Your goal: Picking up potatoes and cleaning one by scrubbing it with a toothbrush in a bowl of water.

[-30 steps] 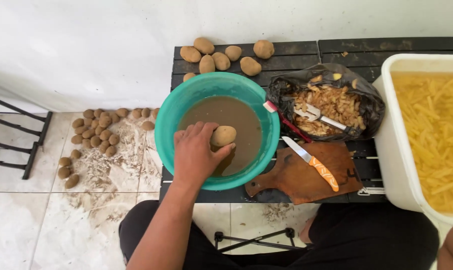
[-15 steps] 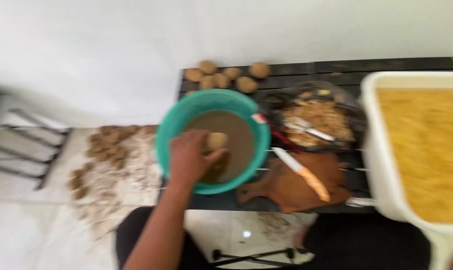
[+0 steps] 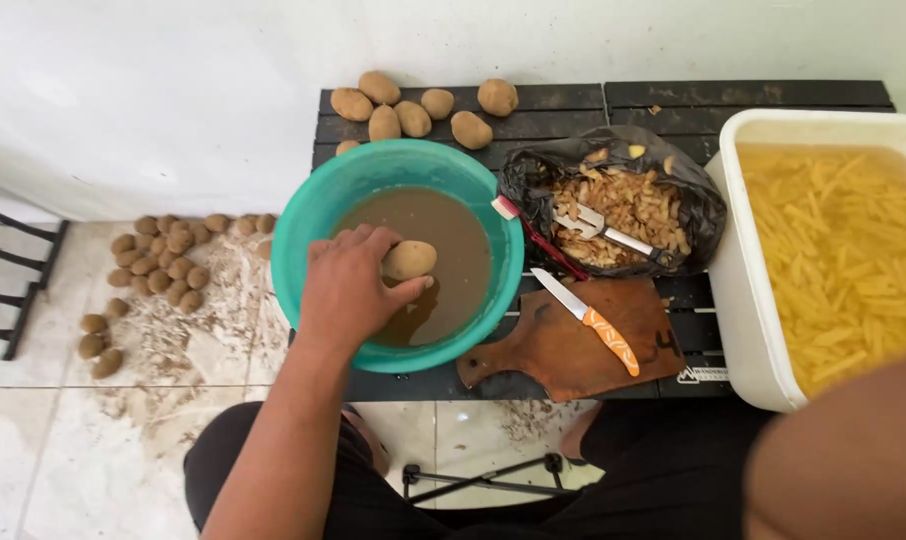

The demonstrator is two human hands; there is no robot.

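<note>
Landmark: the teal basin (image 3: 303,215), one of it, at the near left end of the dark slatted desk (image 3: 753,95), filled with muddy brown water (image 3: 453,225).
Left hand (image 3: 348,290): over the basin's near left side, fingers curled round one potato (image 3: 410,260), gripping it just above the water.
Right hand: the hand itself is out of view; only a blurred stretch of arm (image 3: 843,460) shows, well to the right of the basin and nearer the camera, so I cannot tell whether it is open or closed.
Potatoes on the desk (image 3: 413,118): seven, unpeeled, just behind the basin, the seventh half hidden by its far rim.
Potatoes on the floor (image 3: 158,262): a loose heap to the left of the basin, too many and too small to count surely, lying among pale scraps on the tiles.
Black bag (image 3: 533,180): one, touching the basin's right rim, open and holding peelings (image 3: 633,215).
Peeler (image 3: 598,225): one, metal, lying on the peelings.
Red-handled tool (image 3: 538,240): one, its tip on the basin's right rim.
Cutting board (image 3: 563,350): one, brown wood, right of the basin and nearer the desk's front edge.
Knife (image 3: 588,320): one, orange handle, lying on the board.
White tub (image 3: 743,290): one, far right of the basin, full of cut potato sticks (image 3: 833,250) in water.
</note>
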